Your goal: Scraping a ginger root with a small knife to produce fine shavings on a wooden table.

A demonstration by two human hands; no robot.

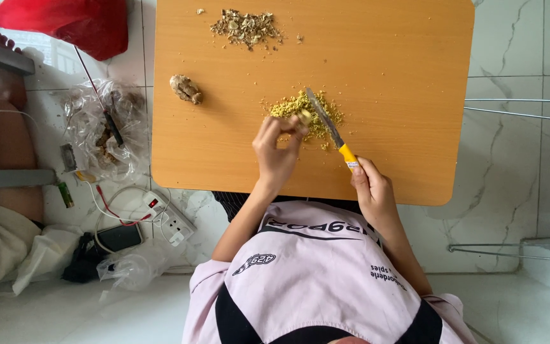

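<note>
The left hand (276, 148) pinches a small ginger piece (304, 116) at its fingertips, pressed against the chopped yellow pile (305, 108). Just right of those fingers lies the knife (326, 121), its blade slanting away up-left from the right hand (372, 190), which is clenched on the yellow handle. Farther left on the wooden table (402, 76) sits a whole ginger root (186, 88).

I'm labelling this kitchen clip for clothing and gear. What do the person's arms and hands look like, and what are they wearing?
Both arms are bare from above the elbow down: no gloves, rings, watch or bracelets visible on the left hand or the right hand. The short sleeves belong to a pale pink shirt with black panels and dark printed lettering on the chest.
</note>
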